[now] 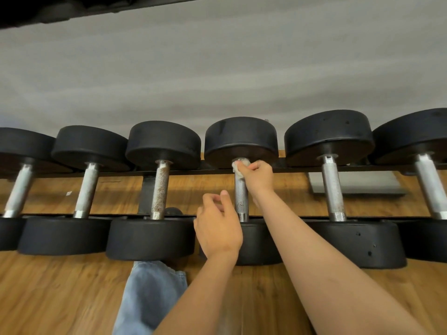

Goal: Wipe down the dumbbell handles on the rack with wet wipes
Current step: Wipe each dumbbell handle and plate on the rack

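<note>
Several black dumbbells with metal handles lie side by side across a black rack [302,169]. My right hand [257,175] is shut on a crumpled, dirty wet wipe [238,168], pressed around the far end of the middle dumbbell's knurled handle [241,197], just under its far weight head. My left hand [217,226] hovers beside the near end of the same handle, fingers loosely curled, holding nothing and not clearly touching the bar. The handle to the left [159,189] shows rust spots.
Wooden floor [60,293] lies under and before the rack. A grey wall [217,68] rises behind it. A grey flat plate [355,184] sits on the floor at the right. My leg in blue jeans [150,293] stands close to the near weight heads.
</note>
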The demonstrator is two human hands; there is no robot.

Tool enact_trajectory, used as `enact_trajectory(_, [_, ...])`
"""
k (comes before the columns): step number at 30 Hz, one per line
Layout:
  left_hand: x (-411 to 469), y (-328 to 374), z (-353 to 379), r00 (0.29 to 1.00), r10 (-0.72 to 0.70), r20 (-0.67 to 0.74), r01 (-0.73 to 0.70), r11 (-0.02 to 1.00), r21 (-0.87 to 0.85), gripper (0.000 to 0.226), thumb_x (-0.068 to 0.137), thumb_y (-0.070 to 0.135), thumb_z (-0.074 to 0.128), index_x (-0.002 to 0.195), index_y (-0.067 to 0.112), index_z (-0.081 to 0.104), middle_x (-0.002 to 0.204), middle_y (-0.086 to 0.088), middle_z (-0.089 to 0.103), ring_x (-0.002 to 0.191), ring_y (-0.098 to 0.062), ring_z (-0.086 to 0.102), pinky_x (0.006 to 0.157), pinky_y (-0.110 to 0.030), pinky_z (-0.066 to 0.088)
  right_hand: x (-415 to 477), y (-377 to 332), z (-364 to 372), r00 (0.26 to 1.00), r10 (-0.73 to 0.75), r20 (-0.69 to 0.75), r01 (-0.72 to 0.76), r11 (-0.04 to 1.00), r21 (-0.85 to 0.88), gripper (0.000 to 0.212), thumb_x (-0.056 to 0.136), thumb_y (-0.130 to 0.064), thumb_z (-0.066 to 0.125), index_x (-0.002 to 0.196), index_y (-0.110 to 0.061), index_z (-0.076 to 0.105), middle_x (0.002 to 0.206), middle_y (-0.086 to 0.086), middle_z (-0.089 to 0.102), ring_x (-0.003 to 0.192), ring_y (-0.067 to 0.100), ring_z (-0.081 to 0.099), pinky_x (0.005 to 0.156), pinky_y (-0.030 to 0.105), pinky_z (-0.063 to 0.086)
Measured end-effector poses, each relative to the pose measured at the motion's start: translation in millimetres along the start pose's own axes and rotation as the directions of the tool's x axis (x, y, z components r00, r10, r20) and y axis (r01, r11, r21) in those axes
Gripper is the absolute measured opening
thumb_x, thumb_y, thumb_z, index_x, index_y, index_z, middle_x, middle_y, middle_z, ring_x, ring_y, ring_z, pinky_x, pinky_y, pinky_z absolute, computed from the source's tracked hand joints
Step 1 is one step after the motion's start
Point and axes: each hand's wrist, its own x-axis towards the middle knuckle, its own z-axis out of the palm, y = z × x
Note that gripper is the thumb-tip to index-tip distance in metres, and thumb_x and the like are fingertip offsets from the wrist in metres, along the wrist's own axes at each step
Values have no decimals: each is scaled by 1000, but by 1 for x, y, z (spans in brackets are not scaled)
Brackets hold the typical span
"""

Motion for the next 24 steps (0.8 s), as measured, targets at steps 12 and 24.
enact_trajectory(12, [0,0,-2,1000,-9,19,9,1000,-18,43,93,62,25,96,28,52,90,7,62,92,-15,55,78,-32,44,-24,15,-38,921,-30,390,157,942,-298,32,80,-20,79,70,-13,49,104,12,68,98,19,62,87,36,53])
enact_trajectory(24, [0,0,-3,1000,-4,19,4,1000,-16,49,91,63,23,94,26,55,87,7,64,87,-13,57,79,-36,48,-25,18,-59,803,59,593,259,862,-436,23,82,-12,75,70,-12,56,91,4,66,94,14,62,88,30,51])
